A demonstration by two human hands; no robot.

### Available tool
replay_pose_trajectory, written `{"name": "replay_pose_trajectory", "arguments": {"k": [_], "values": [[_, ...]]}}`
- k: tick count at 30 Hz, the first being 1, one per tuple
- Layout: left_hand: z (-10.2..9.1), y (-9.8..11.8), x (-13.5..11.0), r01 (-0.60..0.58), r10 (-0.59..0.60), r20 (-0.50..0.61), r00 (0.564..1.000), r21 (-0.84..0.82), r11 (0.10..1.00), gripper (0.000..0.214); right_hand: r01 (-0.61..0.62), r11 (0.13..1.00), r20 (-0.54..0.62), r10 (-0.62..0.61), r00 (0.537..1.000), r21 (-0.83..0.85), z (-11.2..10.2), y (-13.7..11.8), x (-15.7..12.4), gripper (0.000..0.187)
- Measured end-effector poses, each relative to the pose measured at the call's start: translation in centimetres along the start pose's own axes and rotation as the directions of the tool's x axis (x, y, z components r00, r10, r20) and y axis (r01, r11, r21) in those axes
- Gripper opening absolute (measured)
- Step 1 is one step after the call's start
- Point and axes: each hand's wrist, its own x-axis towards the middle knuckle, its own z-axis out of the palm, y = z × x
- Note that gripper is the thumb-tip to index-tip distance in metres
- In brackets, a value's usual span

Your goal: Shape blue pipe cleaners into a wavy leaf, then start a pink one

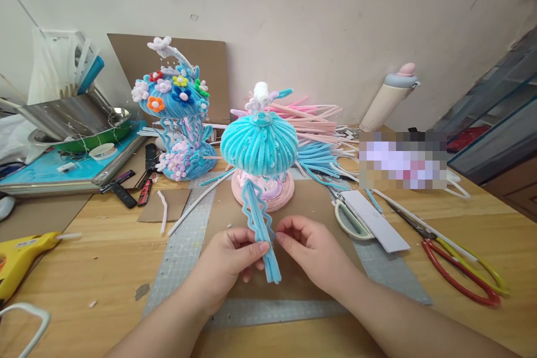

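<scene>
1. A wooden table carries everything, cluttered along the wall side.
2. A grey cutting mat lies in front of the person, with a brown cardboard sheet on top of it.
3. At the back left stands a flower-covered pipe-cleaner jellyfish. Behind the middle lies a loose heap of pink and blue pipe cleaners.
4. On the cardboard, straight ahead of the hands, stands a blue-domed jellyfish on a pink base.
5. The left hand comes in from the left, thumb and forefinger clamped on a bundle of wavy blue pipe cleaners.
6. The right hand meets the bundle from the right at the same height, fingers drawn together against its edge. I cannot tell whether they grip a strand or only touch it.
7. The bundle's long axis runs from under the dome toward the person, leaning slightly right. Its far end is tucked at the pink base and its near end hangs free just past the fingers. Both hands sit about level, with the bundle between them.
8. Red-and-yellow scissors lie well to the right, and a yellow glue gun lies at the far left edge.
</scene>
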Motion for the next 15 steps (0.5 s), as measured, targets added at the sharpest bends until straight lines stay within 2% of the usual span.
{"name": "replay_pose_trajectory", "arguments": {"k": [6, 10, 15], "values": [[0.02, 0.28, -0.04, -0.013, 0.013, -0.007, 1.000, -0.005, 1.000, 0.019, -0.004, 0.985, 0.024, 0.000, 1.000, 0.173, 0.12, -0.20, 0.07, 0.013], [0.08, 0.28, -0.06, -0.021, 0.021, 0.001, 1.000, -0.006, 1.000, 0.019, -0.031, 0.989, 0.039, 0.026, 0.999, 0.142, 0.22, -0.10, 0.10, 0.014], [0.07, 0.36, -0.07, -0.019, 0.019, -0.015, 1.000, 0.002, 1.000, 0.018, -0.018, 0.987, -0.006, 0.019, 1.000, 0.158, 0.02, -0.28, 0.17, 0.013]]}}
